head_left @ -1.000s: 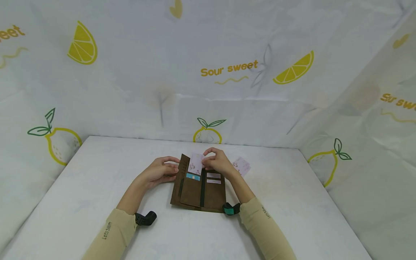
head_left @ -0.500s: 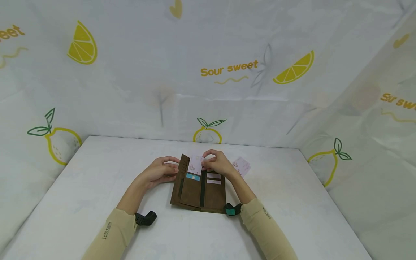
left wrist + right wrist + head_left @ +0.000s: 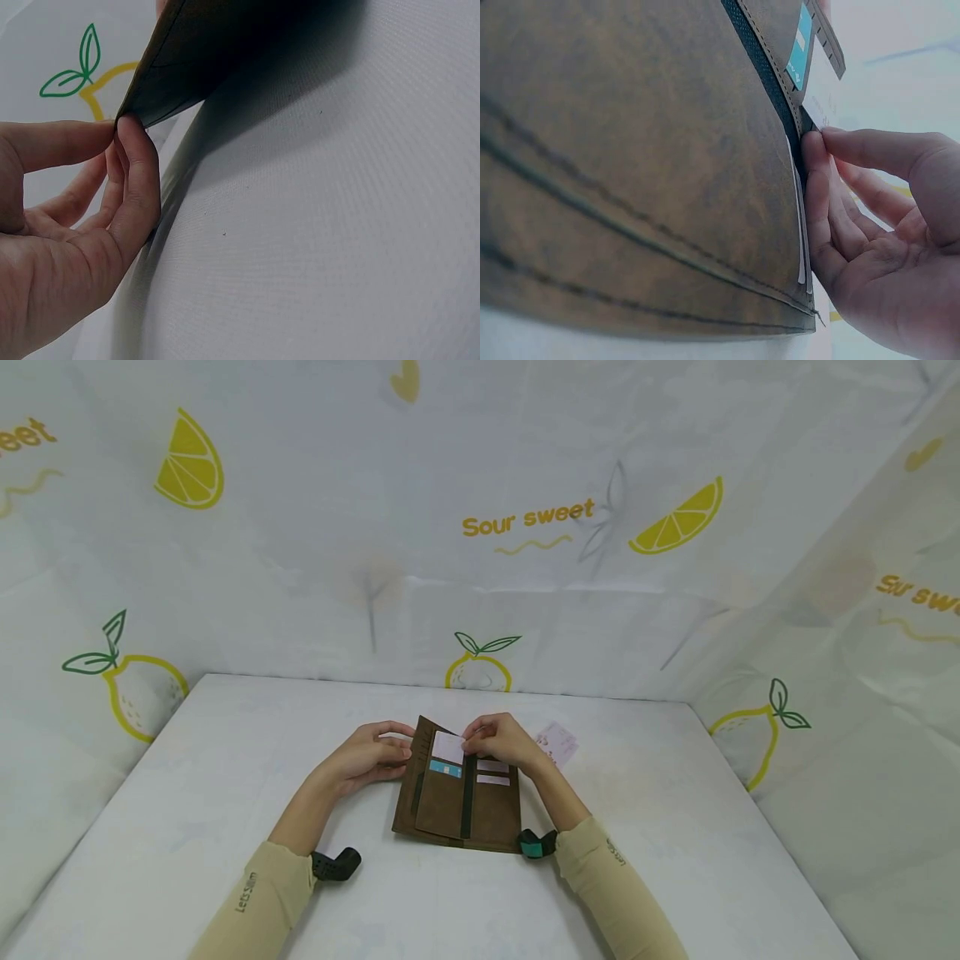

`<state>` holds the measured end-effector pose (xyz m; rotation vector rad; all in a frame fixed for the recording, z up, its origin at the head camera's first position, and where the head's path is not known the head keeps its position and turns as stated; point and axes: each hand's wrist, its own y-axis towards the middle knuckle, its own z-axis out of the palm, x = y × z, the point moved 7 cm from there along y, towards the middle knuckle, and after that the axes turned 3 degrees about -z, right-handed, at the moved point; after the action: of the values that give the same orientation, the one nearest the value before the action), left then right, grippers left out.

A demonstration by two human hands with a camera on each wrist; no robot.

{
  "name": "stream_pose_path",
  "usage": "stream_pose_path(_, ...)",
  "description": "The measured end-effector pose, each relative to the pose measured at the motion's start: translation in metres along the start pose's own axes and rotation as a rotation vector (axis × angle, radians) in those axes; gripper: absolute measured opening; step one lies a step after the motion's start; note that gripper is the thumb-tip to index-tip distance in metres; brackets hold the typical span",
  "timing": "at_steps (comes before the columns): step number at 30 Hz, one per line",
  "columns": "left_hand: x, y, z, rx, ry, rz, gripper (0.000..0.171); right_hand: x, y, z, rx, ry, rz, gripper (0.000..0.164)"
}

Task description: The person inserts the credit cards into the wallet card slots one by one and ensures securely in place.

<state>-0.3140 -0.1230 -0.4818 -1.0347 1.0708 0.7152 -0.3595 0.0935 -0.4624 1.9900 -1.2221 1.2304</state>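
The brown wallet (image 3: 457, 793) lies open at the middle of the white table (image 3: 187, 827), and the pale card (image 3: 448, 747) now sits lower in its upper slot than half a second ago, so insertion is nearly complete. Your right hand (image 3: 501, 742) pinches the card's edge with curled fingers, while your left hand (image 3: 369, 758) pinches the raised left flap between thumb and fingertips.

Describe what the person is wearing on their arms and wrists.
Both arms wear beige long sleeves with small dark lettering printed near the cuffs. A black camera mount sits at the left wrist and a teal-and-black one at the right. The left hand and right hand are bare.
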Motion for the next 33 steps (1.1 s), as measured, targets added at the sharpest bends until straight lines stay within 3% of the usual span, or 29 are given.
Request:
stream_pose_path(14, 0.001, -0.001, 0.000, -0.013, -0.003, -0.014, 0.039, 0.005, -0.004, 0.002, 0.065, -0.029, 0.007, 0.015)
stream_pose_path(21, 0.000, -0.001, 0.000, -0.003, 0.005, -0.010, 0.041, 0.035, -0.018, 0.004, 0.136, -0.036, -0.012, 0.018)
stream_pose_path(33, 0.000, -0.003, 0.000, -0.003, 0.005, -0.010, 0.039, 0.010, -0.005, 0.010, 0.172, -0.066, -0.067, 0.012)
